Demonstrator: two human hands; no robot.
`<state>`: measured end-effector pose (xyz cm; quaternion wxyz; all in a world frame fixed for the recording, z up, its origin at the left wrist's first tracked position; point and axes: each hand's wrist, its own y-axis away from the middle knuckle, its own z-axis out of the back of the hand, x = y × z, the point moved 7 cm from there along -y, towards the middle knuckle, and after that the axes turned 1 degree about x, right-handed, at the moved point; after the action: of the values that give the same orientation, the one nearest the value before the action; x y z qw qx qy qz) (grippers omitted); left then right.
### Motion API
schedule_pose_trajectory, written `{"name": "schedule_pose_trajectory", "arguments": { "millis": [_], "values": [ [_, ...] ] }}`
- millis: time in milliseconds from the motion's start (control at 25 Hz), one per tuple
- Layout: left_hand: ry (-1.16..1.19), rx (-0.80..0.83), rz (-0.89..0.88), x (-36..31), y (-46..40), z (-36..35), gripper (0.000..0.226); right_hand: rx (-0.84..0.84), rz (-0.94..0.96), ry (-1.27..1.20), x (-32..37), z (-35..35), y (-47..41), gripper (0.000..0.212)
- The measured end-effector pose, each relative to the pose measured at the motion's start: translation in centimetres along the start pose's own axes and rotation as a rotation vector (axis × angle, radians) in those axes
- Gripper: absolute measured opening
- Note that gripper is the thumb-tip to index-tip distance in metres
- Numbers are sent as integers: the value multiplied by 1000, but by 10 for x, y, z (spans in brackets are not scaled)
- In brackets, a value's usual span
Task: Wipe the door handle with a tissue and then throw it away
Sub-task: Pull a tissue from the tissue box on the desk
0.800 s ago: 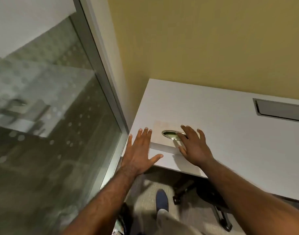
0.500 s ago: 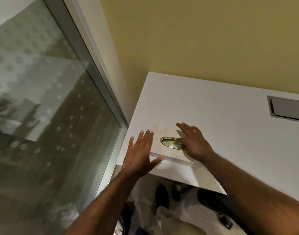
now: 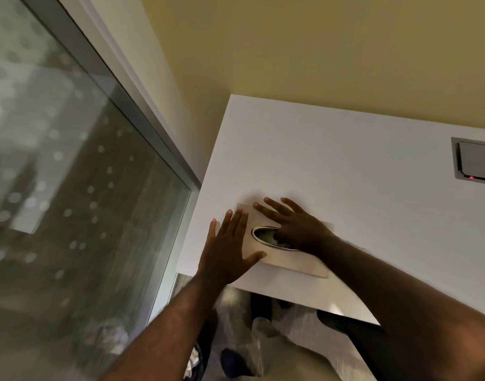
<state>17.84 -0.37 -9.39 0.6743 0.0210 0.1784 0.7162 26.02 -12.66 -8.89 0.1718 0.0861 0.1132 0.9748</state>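
Note:
A flat pale tissue box [image 3: 291, 264] lies on the white desk [image 3: 346, 174] near its front edge. It has an oval, metal-rimmed opening [image 3: 263, 235] in its top. My left hand [image 3: 227, 251] lies flat on the box's left end with its fingers spread. My right hand [image 3: 296, 226] rests over the right part of the opening, fingers spread forward and thumb dipping at the rim. No loose tissue shows in either hand. No door handle is in view.
A frosted-dot glass partition [image 3: 71, 188] with a grey frame stands at the left, and a yellow wall lies behind the desk. A grey cable hatch [image 3: 475, 163] is set in the desk at the right. A dark chair base [image 3: 346, 323] and my shoe [image 3: 233, 361] are below.
My right hand has slid from the opening's right edge to over it. My left hand stays flat on the box's left end. The view has shifted closer.

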Motion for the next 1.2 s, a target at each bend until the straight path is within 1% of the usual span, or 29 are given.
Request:
{"name": "schedule_pose_trajectory", "arguments": {
  "millis": [200, 360, 440, 520, 600, 680, 800, 880, 1000, 1080, 1200],
  "values": [
    [43, -1, 6, 3, -3, -6, 99, 37, 18, -15, -2, -2, -3, 22],
    [70, -5, 3, 3, -4, -7, 100, 20, 40, -7, -1, -3, -6, 25],
    [77, -5, 0, 4, -4, -7, 100, -20, 105, 35, 3, -1, -8, 20],
    [62, -2, -2, 5, -3, -7, 100, -112, 200, 105, 10, 4, -8, 8],
    [59, -3, 1, 6, -2, -8, 101, -159, 255, 139, 13, 6, -7, 17],
    [93, -12, 3, 8, -2, -7, 104, -177, 276, 156, 14, 7, -5, 20],
    [158, -25, -3, 8, -1, -6, 108, -199, 273, 198, 11, 4, 2, 18],
    [180, -30, -6, 8, 0, -6, 109, -198, 234, 236, 8, 0, 7, 15],
    [191, -29, -17, 8, 0, -5, 110, -239, 160, 278, 7, -2, 14, 20],
    [180, -17, -22, 8, 0, -6, 112, -282, 145, 256, 8, 0, 18, 22],
    [178, -14, -13, 9, 0, -9, 115, -345, 147, 214, 15, 7, 26, 15]
  ]
}}
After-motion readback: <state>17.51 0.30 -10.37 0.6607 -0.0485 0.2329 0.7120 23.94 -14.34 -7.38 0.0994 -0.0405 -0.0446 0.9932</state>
